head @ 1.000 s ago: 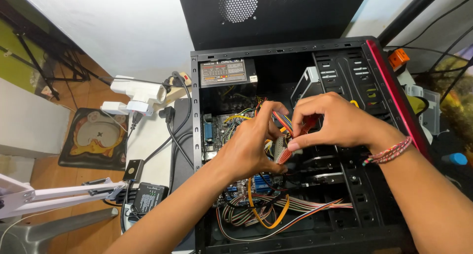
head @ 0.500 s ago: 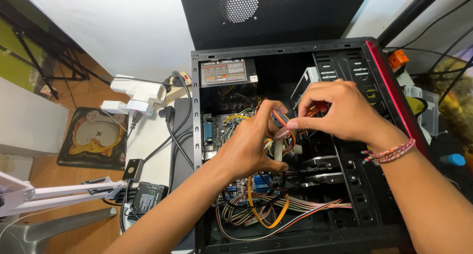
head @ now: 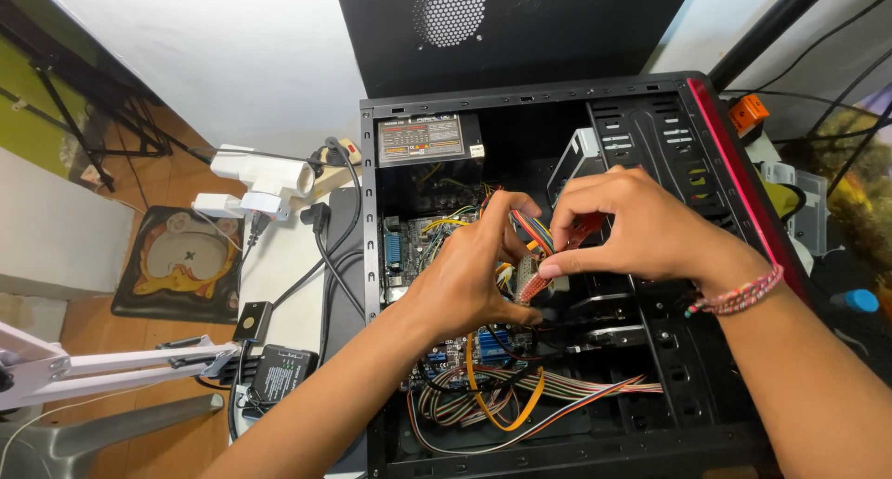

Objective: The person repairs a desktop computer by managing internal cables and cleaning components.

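Right hand [head: 641, 228] shifted slightly left; both hands pinch one red connector [head: 544, 256], long axis diagonal, pointing lower-left; left hand [head: 469, 275] fingers narrow.

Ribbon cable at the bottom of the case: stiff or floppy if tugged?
Probably floppy: the ribbon cable sags in loose curves across the case floor. Likely light, being thin and flat. It may snag rather than slide, since it crosses the orange cable and other wires.

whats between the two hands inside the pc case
In the head view, a bundle of red and yellow wires lies between the left hand and right hand, pinched by both.
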